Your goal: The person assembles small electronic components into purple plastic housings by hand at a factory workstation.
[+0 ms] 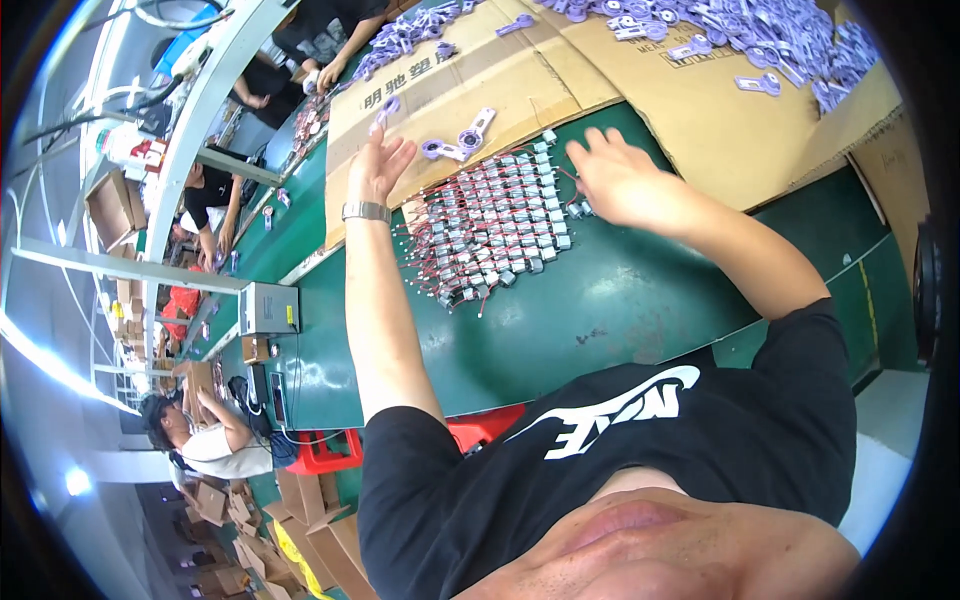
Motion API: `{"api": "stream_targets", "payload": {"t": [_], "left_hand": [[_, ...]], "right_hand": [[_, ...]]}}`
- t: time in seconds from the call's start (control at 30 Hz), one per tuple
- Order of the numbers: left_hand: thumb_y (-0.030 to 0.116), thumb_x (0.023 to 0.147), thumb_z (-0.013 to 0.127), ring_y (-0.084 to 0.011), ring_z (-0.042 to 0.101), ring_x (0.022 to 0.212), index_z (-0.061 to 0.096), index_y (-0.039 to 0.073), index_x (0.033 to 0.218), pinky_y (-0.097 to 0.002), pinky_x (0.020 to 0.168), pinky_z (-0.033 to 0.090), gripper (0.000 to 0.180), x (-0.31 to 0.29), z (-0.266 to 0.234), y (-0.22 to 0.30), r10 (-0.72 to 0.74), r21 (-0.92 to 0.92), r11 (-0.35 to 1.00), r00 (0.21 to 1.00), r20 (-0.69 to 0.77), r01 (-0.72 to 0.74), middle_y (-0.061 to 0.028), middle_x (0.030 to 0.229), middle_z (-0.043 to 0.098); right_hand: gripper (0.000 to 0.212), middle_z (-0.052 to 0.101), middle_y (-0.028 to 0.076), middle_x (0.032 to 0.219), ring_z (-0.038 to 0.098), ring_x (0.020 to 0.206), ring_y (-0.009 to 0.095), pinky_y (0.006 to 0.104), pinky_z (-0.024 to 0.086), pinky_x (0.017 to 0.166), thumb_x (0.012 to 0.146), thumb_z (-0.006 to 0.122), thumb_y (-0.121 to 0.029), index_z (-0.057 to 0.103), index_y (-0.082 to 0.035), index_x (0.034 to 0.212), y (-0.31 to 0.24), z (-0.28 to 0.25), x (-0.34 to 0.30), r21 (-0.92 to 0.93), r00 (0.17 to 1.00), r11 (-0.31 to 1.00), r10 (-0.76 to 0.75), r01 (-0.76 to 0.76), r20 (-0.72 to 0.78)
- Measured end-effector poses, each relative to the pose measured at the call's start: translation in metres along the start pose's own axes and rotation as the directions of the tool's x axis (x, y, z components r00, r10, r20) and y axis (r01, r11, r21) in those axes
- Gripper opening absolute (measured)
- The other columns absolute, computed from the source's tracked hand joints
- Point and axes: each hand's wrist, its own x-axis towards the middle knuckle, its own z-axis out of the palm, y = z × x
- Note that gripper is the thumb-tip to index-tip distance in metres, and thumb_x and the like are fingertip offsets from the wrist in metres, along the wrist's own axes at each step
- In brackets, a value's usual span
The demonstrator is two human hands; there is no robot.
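A dense block of small silver motors (pixel 495 225) with red wires lies in rows on the green tabletop. My left hand (pixel 380 168), a metal watch on its wrist, is raised palm up beyond the block's left side, fingers apart. Just past its fingertips shows a purple plastic part (pixel 387 110); whether they touch cannot be seen. My right hand (pixel 618 180) hovers at the block's right side, back upward, fingers bent but spread. Beside its thumb lie a few loose motors (pixel 578 210) with a red wire. Two purple-and-white plastic parts (pixel 468 138) rest on the cardboard beyond the block.
Flattened cardboard (pixel 540 75) covers the far tabletop, with a big heap of purple parts (pixel 730 35) at the right and a smaller pile (pixel 410 40) farther left. A grey metal box (pixel 270 308) stands at the left. Other people work along the left side; a red stool (pixel 325 452) is below.
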Motion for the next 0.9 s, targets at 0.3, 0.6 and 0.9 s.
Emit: {"api": "stream_targets", "payload": {"t": [0.3, 0.6, 0.9], "left_hand": [[0.023, 0.099, 0.069, -0.0332, 0.072, 0.096, 0.049, -0.010, 0.133, -0.0388, 0.075, 0.065, 0.052, -0.026, 0.110, -0.030, 0.144, 0.552, 0.794, 0.961, 0.236, -0.255, -0.0210, 0.125, 0.060], [0.018, 0.100, 0.065, -0.0246, 0.073, 0.095, 0.066, -0.006, 0.121, -0.0336, 0.077, 0.062, 0.032, -0.034, 0.225, -0.083, 0.107, 0.655, 0.327, 0.715, 0.691, -0.681, -0.0159, 0.111, 0.072], [0.015, 0.089, 0.058, -0.0407, 0.072, 0.097, 0.077, 0.005, 0.102, -0.0448, 0.090, 0.056, 0.025, 0.020, 0.262, -0.098, 0.199, 0.709, -0.170, 0.681, 0.704, -0.684, -0.0257, 0.099, 0.074]], "right_hand": [[0.031, 0.058, 0.011, 0.107, 0.061, 0.098, 0.030, 0.0432, 0.055, 0.075, 0.093, 0.065, -0.016, 0.058, -0.008, 0.122, 0.037, 0.088, -0.023, -0.001, 0.901, 0.984, -0.163, 0.177, -0.403], [0.033, 0.057, 0.006, 0.106, 0.059, 0.101, 0.025, 0.0377, 0.054, 0.080, 0.081, 0.067, -0.011, 0.063, -0.005, 0.114, 0.052, 0.095, -0.023, -0.031, 0.831, 0.939, -0.318, 0.343, -0.456], [0.026, 0.059, 0.009, 0.104, 0.058, 0.100, 0.027, 0.0408, 0.052, 0.080, 0.089, 0.074, -0.029, 0.063, -0.008, 0.102, 0.049, 0.089, -0.023, 0.138, 0.830, 0.897, -0.318, 0.420, -0.459]]}}
